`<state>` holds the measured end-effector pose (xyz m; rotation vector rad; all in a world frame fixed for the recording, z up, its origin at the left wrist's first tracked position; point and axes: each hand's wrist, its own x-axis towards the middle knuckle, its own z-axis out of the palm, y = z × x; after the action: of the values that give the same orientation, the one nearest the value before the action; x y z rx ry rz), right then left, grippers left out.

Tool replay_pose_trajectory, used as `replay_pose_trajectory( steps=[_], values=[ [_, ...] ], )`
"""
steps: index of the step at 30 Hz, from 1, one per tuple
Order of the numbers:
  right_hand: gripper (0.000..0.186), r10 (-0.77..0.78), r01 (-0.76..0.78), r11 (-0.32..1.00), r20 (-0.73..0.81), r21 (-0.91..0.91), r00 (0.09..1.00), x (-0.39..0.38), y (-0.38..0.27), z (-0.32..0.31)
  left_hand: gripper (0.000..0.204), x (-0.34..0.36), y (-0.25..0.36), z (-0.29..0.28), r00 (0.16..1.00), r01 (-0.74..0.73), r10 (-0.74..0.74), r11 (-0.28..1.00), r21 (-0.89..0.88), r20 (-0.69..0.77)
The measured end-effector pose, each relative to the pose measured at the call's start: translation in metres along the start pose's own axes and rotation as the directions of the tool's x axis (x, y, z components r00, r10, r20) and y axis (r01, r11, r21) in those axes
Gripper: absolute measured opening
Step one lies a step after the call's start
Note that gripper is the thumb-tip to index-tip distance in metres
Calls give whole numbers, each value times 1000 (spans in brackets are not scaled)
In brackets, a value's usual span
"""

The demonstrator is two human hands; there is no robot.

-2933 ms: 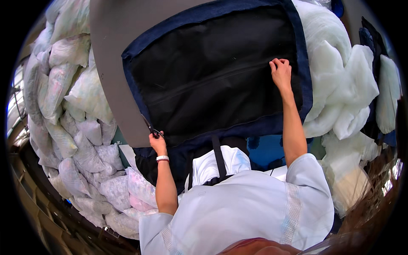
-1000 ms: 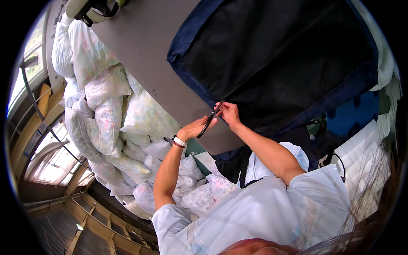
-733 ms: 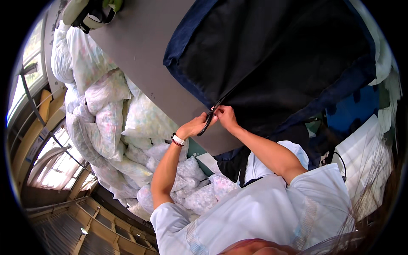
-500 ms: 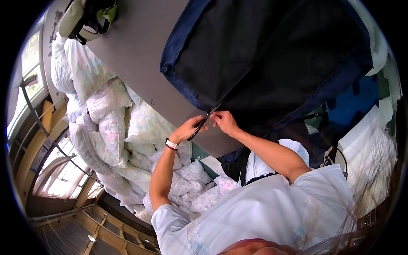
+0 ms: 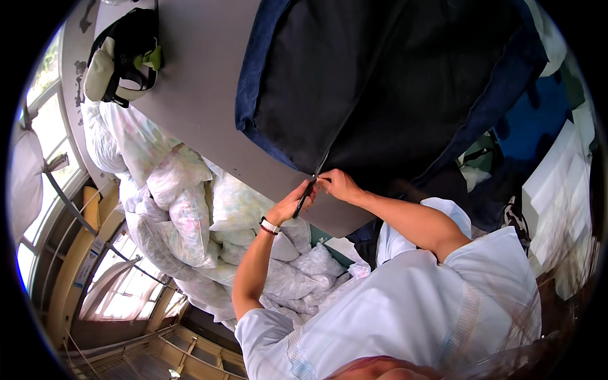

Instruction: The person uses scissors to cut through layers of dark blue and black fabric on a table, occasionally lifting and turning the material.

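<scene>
My left hand (image 5: 292, 202), with a white band and a dark red bracelet at the wrist, is closed around the black handles of a pair of scissors (image 5: 304, 201). Their blades point up and away, at the near edge of a large black cloth (image 5: 392, 88) with dark blue borders. Right beside the blades, my right hand (image 5: 342, 186) pinches the edge of that cloth with bent fingers. The exact spot between its fingertips is partly hidden. Most of the cloth lies spread on a grey table (image 5: 190, 82).
Stuffed whitish bags (image 5: 183, 202) are heaped left of the table. A black-and-white bundle with a green piece (image 5: 126, 60) lies on the table's far left. White sheets (image 5: 557, 196) hang or stand at the right, near a blue surface (image 5: 538, 120). Windows line the left.
The scissors' handles have swung steeper and closer together, and the blades look more closed. My right hand stays beside them at the cloth's edge. The whole view has turned slightly.
</scene>
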<state>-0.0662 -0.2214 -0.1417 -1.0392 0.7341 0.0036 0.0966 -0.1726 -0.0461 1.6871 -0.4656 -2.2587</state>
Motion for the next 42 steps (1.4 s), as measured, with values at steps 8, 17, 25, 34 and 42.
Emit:
replay_pose_trajectory(
  steps=[8,17,25,34,42],
  values=[
    [16,-49,45,997,-67,-58,997,-4,1,-5,28,16,23,3,999,13,-9,996,86,-39],
    [21,-73,72,995,-14,-71,997,-3,20,4,19,78,130,22,988,-129,138,985,112,-69],
    [19,85,-92,970,-38,-227,996,-2,40,12,15,143,276,39,949,-315,315,949,-10,18],
    [19,36,-66,979,-157,-192,987,7,28,14,19,234,441,77,967,-231,247,956,184,-71],
    [20,107,-98,985,56,-143,993,15,21,-28,18,269,440,54,993,-115,113,988,104,24]
  ],
)
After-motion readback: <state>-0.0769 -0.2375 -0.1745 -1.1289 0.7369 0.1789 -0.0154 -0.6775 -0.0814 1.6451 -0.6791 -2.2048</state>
